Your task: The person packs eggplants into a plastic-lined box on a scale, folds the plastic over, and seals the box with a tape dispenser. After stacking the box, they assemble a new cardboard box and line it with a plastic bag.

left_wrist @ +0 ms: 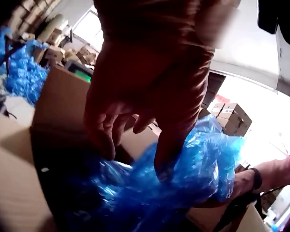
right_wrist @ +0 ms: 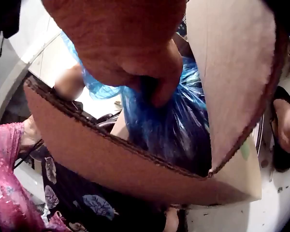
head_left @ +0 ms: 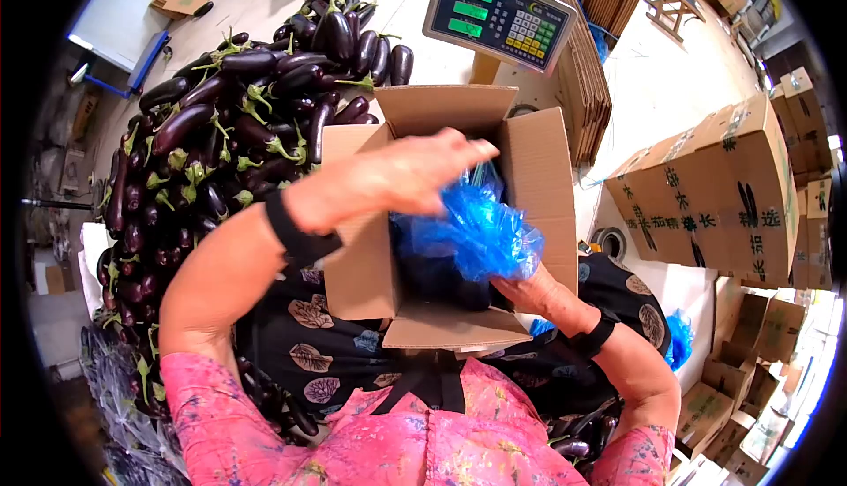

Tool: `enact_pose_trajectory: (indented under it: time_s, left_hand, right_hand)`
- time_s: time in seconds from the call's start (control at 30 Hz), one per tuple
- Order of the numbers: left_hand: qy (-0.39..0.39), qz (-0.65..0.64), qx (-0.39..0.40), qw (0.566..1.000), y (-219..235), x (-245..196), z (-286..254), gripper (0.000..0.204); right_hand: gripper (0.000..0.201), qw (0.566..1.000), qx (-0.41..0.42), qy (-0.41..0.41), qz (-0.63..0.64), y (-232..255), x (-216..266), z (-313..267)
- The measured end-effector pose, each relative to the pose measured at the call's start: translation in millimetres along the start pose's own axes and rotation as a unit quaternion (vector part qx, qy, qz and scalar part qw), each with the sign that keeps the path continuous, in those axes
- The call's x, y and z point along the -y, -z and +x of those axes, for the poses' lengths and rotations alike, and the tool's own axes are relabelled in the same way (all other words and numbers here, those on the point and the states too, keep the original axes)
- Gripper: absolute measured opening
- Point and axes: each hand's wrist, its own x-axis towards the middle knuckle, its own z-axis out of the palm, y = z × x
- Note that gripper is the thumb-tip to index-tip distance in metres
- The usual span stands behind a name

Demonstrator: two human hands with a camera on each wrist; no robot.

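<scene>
An open cardboard box [head_left: 360, 265] stands in front of the person, its flaps spread outward. A blue plastic bag [head_left: 498, 235] lines it and bunches up out of its mouth, with dark contents low inside. My right hand [head_left: 534, 296] grips the bag's gathered edge near the box's right front corner; the right wrist view shows its fingers [right_wrist: 166, 79] curled on the film. Over the box, my left hand [head_left: 410, 173] reaches across from the left. In the left wrist view its thumb [left_wrist: 166, 154] overlaps the blue film while the relaxed fingers hang apart from it.
A large pile of eggplants [head_left: 256, 115] covers the left side. Behind the box stands a weighing scale [head_left: 498, 20] with a lit display, beside stacked flat cardboard [head_left: 578, 80]. A printed carton [head_left: 715, 190] sits to the right, near a tape roll [head_left: 609, 242].
</scene>
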Motion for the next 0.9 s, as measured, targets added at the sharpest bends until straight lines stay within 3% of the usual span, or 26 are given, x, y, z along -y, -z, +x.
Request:
enact_pose_trajectory:
  time_s: [0.03, 0.1, 0.13, 0.17, 0.2, 0.3, 0.33, 0.43, 0.47, 0.5, 0.57, 0.63, 0.67, 0.7, 0.77, 0.83, 0.87, 0.9]
  left_hand:
    - [-0.035, -0.016, -0.007, 0.999, -16, -2, 11, 0.071]
    - [-0.053, -0.063, 0.088, 0.993, -31, -7, 27, 0.056]
    - [-0.066, -0.118, 0.038, 0.990, -48, 0, 28, 0.038]
    - [-0.084, -0.171, -0.011, 0.982, -66, 6, 29, 0.020]
    - [-0.062, -0.138, -0.020, 0.988, -62, 8, 25, 0.017]
    - [-0.025, 0.008, -0.056, 0.998, -48, 5, 2, 0.009]
    - [-0.018, 0.066, -0.070, 0.995, -44, 2, -5, 0.008]
    - [-0.069, 0.167, -0.033, 0.983, -54, -28, -22, 0.008]
    - [-0.131, 0.219, 0.022, 0.967, -61, -32, -22, 0.012]
    - [-0.146, 0.239, 0.041, 0.959, -59, -41, -21, 0.015]
    - [-0.156, 0.263, 0.041, 0.951, -66, -48, -15, 0.017]
    - [-0.153, 0.295, -0.041, 0.942, -76, -57, -11, 0.018]
    - [-0.151, 0.309, -0.082, 0.935, -80, -61, -8, 0.019]
    - [-0.148, 0.288, -0.042, 0.945, -81, -64, -1, 0.018]
    - [-0.086, 0.147, -0.062, 0.983, -85, -60, 18, 0.014]
    - [-0.004, 0.055, -0.039, 0.998, -94, -41, 44, 0.012]
    - [-0.079, 0.088, -0.211, 0.970, -107, -33, 46, 0.019]
    - [-0.071, 0.074, -0.184, 0.978, -120, -31, 48, 0.020]
  right_hand:
    - [0.031, 1.000, -0.005, 0.004, 0.023, 0, 0, 0]
    - [0.026, 0.996, -0.007, -0.025, 0.089, 0, -11, 1]
    - [0.024, 0.990, -0.007, -0.059, 0.130, 2, -19, 4]
    - [0.017, 0.994, -0.052, 0.050, 0.082, 7, -24, 5]
    - [0.009, 0.982, -0.107, 0.153, 0.026, 15, -20, 7]
    - [0.014, 0.978, -0.141, 0.144, -0.045, 33, -18, 14]
    - [0.016, 0.954, -0.158, 0.220, -0.130, 38, -26, 26]
    - [0.024, 0.966, -0.107, 0.189, -0.138, 48, -10, 43]
    - [0.023, 0.977, -0.042, 0.064, -0.200, 47, -18, 58]
    - [0.022, 0.973, -0.009, 0.020, -0.231, 50, -16, 71]
    - [0.020, 0.952, 0.058, -0.070, -0.292, 55, -10, 96]
    - [0.019, 0.974, 0.115, -0.120, -0.156, 69, -23, 110]
    - [0.023, 0.973, 0.094, -0.045, -0.206, 76, -29, 108]
    - [0.023, 0.976, 0.054, 0.019, -0.210, 74, -37, 111]
    - [0.024, 0.967, -0.019, 0.125, -0.222, 67, -68, 125]
    - [0.021, 0.932, 0.069, 0.069, -0.348, 67, -53, 144]
    - [0.019, 0.960, 0.056, 0.005, -0.275, 70, -35, 137]
    - [0.018, 0.978, 0.034, -0.055, -0.199, 73, 11, 128]
